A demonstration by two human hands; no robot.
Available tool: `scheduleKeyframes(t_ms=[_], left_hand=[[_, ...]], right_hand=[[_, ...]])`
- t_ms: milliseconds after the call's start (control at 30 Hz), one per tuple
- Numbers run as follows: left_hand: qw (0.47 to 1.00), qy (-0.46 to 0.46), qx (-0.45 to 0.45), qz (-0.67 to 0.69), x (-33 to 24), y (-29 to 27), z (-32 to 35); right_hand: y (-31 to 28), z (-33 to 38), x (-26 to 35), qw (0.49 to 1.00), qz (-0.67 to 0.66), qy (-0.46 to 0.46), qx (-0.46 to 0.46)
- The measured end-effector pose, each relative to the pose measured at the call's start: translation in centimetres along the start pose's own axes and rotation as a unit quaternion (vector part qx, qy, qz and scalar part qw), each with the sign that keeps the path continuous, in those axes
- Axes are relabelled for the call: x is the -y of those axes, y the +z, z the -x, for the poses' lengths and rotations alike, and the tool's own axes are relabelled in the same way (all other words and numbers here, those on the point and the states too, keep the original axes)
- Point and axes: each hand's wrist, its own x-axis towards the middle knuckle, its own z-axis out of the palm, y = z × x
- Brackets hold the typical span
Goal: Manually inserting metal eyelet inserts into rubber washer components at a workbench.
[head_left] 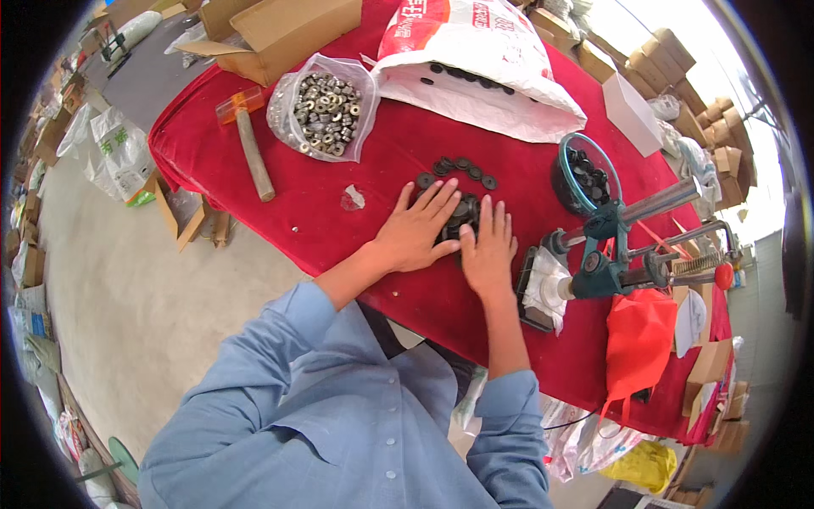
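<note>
A small heap of black round pieces (462, 212) lies on the red-covered table, between and partly under my hands. My left hand (418, 231) rests over the heap's left side, fingers stretched out and spread. On the other side my right hand (489, 253) lies flat, its fingers pointing away from me and touching the pieces' edge. Neither hand grips anything, though the palms hide part of the heap. Just beyond the fingertips, several black discs (462, 164) form a loose curved row.
Farther off are a clear bag of metal rings (326, 114), a mallet (254, 153), a white sack (475, 51) spilling black pieces, and a cardboard box (292, 38). At right stand a bowl (616, 170) of black pieces, a hand press (602, 225) and a red bag (642, 335).
</note>
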Motion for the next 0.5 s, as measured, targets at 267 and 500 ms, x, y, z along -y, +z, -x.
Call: scheduleKeyframes(t_ms=[267, 500], left_hand=[[0.995, -0.091, 0.006, -0.028, 3.1, -3.4, 2.8], [0.994, -0.094, -0.005, 0.062, 5.8, -3.3, -1.7]], right_hand=[[1.5, -0.5, 5.5, 0.984, 0.095, -0.153, -0.016], [1.8, -6.7, 3.5, 0.987, 0.107, -0.116, 0.026]])
